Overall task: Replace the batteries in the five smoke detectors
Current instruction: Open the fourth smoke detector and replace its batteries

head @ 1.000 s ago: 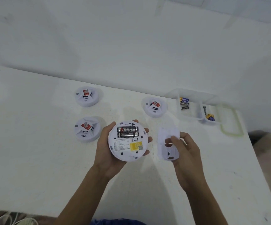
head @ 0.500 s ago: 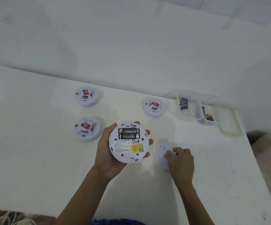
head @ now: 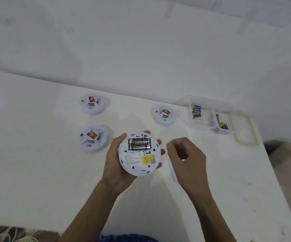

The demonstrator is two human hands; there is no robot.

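Head view: your empty, loosely curled right hand (nearer) has batteries at nine o'clock, lying crosswise in the left hand's gripped detector.

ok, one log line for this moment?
left hand: holds open smoke detector | batteries: seated | right hand: empty | cover: on table

1. The left hand sits near centre, palm up, fingers curled in a full grip, forearm running down toward 7 o'clock.
2. The right hand, at its 3 o'clock, hovers loosely curled and holds nothing, forearm toward 5 o'clock.
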